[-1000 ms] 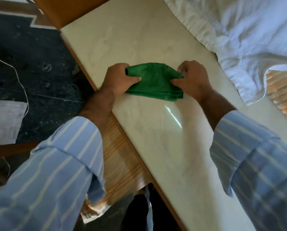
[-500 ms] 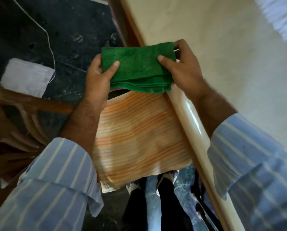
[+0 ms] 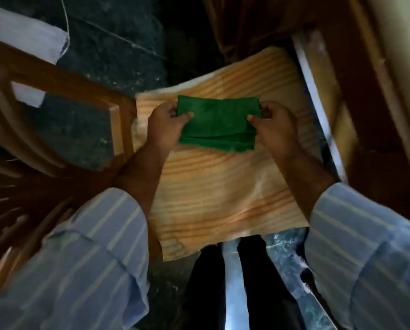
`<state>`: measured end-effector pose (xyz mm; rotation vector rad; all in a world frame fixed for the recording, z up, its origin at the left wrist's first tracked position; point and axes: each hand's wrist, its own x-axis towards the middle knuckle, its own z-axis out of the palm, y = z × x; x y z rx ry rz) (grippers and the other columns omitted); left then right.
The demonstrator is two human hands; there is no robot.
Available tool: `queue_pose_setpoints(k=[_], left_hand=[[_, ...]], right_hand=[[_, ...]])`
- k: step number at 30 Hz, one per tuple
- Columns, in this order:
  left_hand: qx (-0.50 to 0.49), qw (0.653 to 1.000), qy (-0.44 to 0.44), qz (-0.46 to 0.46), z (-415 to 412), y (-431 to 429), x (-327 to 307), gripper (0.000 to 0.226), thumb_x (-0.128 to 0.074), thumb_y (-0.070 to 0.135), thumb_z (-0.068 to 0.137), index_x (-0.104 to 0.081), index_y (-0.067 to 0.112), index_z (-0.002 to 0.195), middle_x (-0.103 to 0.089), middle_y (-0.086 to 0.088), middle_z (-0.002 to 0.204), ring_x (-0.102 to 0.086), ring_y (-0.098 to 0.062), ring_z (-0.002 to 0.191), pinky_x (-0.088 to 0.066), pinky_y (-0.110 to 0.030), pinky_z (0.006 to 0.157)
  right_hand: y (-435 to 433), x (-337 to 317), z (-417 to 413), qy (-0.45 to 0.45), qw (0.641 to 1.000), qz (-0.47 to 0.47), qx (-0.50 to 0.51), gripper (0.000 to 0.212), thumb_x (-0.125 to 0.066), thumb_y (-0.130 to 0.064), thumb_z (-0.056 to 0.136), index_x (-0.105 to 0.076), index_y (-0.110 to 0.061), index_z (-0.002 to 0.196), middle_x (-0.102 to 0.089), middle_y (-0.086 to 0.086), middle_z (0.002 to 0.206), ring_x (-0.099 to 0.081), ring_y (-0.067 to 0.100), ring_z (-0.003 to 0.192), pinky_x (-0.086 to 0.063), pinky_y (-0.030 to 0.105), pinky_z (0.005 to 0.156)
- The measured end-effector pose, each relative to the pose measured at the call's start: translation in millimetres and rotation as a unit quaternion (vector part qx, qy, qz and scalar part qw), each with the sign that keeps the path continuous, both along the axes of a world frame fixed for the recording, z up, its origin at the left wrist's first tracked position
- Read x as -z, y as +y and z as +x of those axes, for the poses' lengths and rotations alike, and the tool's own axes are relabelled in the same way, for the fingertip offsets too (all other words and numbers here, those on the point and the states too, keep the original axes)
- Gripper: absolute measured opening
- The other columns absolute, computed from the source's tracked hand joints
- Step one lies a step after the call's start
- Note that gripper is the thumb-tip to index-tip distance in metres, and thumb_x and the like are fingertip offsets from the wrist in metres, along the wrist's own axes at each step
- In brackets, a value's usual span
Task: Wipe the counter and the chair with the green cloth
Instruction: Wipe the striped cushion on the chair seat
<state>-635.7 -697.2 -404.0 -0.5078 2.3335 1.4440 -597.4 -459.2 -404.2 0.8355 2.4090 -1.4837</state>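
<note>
The folded green cloth (image 3: 218,123) is stretched between both hands over the chair's seat (image 3: 218,189), which is covered by an orange striped cushion. My left hand (image 3: 165,126) pinches the cloth's left edge, thumb on top. My right hand (image 3: 274,128) pinches its right edge. Whether the cloth touches the cushion cannot be told. The counter's pale top (image 3: 406,44) shows only as a strip at the far right, with its wooden side below it.
The chair's wooden backrest and slats (image 3: 56,96) lie to the left. A white cloth (image 3: 25,36) and a thin cord (image 3: 66,22) lie on the dark floor beyond. My dark trouser legs (image 3: 234,289) stand in front of the seat.
Both hands lifted the green cloth off the counter and carried it left and down over the chair's cushion. My view swung from the counter to the chair.
</note>
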Motion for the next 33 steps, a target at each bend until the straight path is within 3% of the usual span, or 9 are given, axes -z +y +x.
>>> queue_pose_setpoints(k=[3,6,9,11,13,15,23,30,33], left_hand=[[0.041,0.999,0.02,-0.02,-17.7,13.2,28.7,0.023,-0.078,0.026,0.079,-0.073,0.013,0.097,-0.075,-0.001,0.097,-0.071,-0.017,0.088,-0.06,-0.038,0.081],[0.124,0.978,0.097,-0.139,-31.7,31.3,49.7,0.042,-0.076,0.027,0.076,-0.066,0.012,0.114,-0.071,-0.008,0.11,-0.067,-0.025,0.103,-0.054,-0.039,0.09],[0.263,0.896,0.207,-0.291,-21.1,45.3,59.4,0.073,-0.067,0.038,0.081,-0.042,0.012,0.145,-0.047,-0.012,0.147,-0.042,-0.032,0.138,-0.032,-0.044,0.115],[0.39,0.837,0.261,-0.282,-7.2,52.1,62.0,0.08,-0.058,0.055,0.087,-0.034,0.015,0.152,-0.036,-0.009,0.158,-0.029,-0.031,0.148,-0.023,-0.047,0.12],[0.508,0.764,0.266,-0.294,4.6,58.9,73.8,0.087,-0.05,0.066,0.088,-0.028,0.015,0.156,-0.027,-0.009,0.164,-0.022,-0.031,0.152,-0.019,-0.052,0.121],[0.538,0.73,0.26,-0.333,7.5,63.8,85.0,0.089,-0.045,0.068,0.09,-0.023,0.015,0.158,-0.02,-0.008,0.167,-0.019,-0.03,0.153,-0.016,-0.056,0.121],[0.485,0.764,0.238,-0.353,-8.1,101.7,79.3,0.077,-0.05,0.012,0.082,-0.028,0.01,0.156,-0.026,-0.009,0.165,-0.023,-0.03,0.152,-0.016,-0.054,0.123],[0.45,0.801,0.278,-0.281,49.3,98.5,84.9,0.06,-0.038,0.014,0.079,-0.059,0.001,0.134,-0.056,-0.018,0.144,-0.051,-0.038,0.135,-0.036,-0.055,0.114],[0.467,0.816,0.219,-0.263,126.3,69.5,76.2,0.061,-0.045,0.009,0.077,-0.058,0.004,0.136,-0.055,-0.012,0.147,-0.049,-0.031,0.138,-0.031,-0.05,0.118]], right_hand=[[13.1,29.9,-2.8,0.011,0.999,0.029,0.017,0.033,-0.082,-0.02,0.086,-0.077,-0.008,0.117,-0.079,0.012,0.103,-0.076,0.028,0.097,-0.063,0.043,0.087],[24.1,50.5,-0.4,0.05,0.991,0.123,0.015,0.034,-0.077,-0.027,0.093,-0.076,-0.007,0.12,-0.079,0.014,0.111,-0.071,0.022,0.097,-0.047,0.021,0.079],[35.9,70.8,22.3,0.126,0.953,0.274,-0.027,0.049,-0.063,-0.037,0.102,-0.064,-0.003,0.137,-0.064,0.025,0.138,-0.061,0.042,0.129,-0.044,0.037,0.107],[48.4,84.3,46.2,0.136,0.925,0.349,-0.063,0.056,-0.053,-0.038,0.108,-0.051,-0.002,0.151,-0.05,0.028,0.155,-0.046,0.047,0.147,-0.035,0.053,0.123],[62.4,96.1,68.0,0.124,0.895,0.412,-0.12,0.061,-0.044,-0.041,0.111,-0.043,-0.002,0.158,-0.042,0.026,0.163,-0.038,0.047,0.153,-0.03,0.059,0.126],[69.2,107.6,81.2,0.116,0.873,0.446,-0.164,0.063,-0.036,-0.044,0.112,-0.038,-0.003,0.161,-0.039,0.024,0.166,-0.036,0.048,0.153,-0.028,0.06,0.126],[68.8,122.7,82.1,0.115,0.862,0.469,-0.152,0.061,-0.037,-0.041,0.113,-0.034,-0.008,0.163,-0.036,0.018,0.169,-0.033,0.043,0.156,-0.02,0.056,0.13],[68.3,123.0,81.4,0.122,0.852,0.487,-0.149,0.061,-0.029,-0.042,0.113,-0.035,-0.008,0.163,-0.035,0.018,0.17,-0.034,0.042,0.157,-0.023,0.056,0.129],[67.1,122.7,82.1,0.115,0.851,0.491,-0.145,0.06,-0.034,-0.041,0.113,-0.033,-0.009,0.164,-0.036,0.017,0.17,-0.034,0.043,0.156,-0.022,0.056,0.128]])
